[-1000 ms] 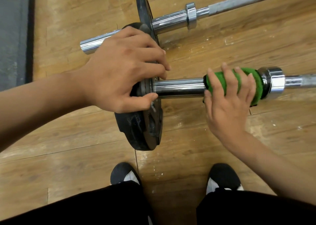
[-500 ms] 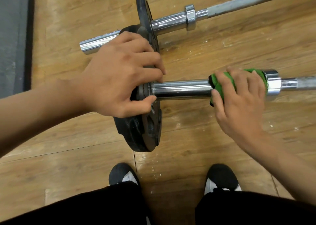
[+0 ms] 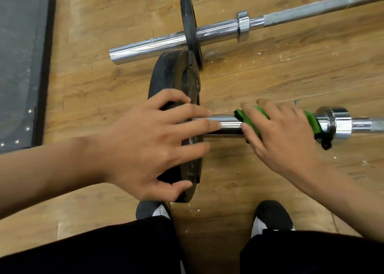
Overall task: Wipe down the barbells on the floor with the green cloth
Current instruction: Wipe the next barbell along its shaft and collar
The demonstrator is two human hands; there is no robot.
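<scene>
You're mid-wipe: your right hand [image 3: 278, 136] grips the green cloth [image 3: 311, 122] around the near barbell [image 3: 226, 125], at 3 o'clock from the plate [image 3: 166, 76] your spread left hand [image 3: 149, 147] steadies. Next, slide it toward 9 o'clock.

The far barbell [image 3: 218, 31], chrome with a small black plate [image 3: 190, 24], and the near barbell [image 3: 226, 125] with a larger plate [image 3: 172, 76] lie left to right, the green cloth [image 3: 310, 118] wrapped round the near sleeve just left of its collar [image 3: 337, 122].
</scene>
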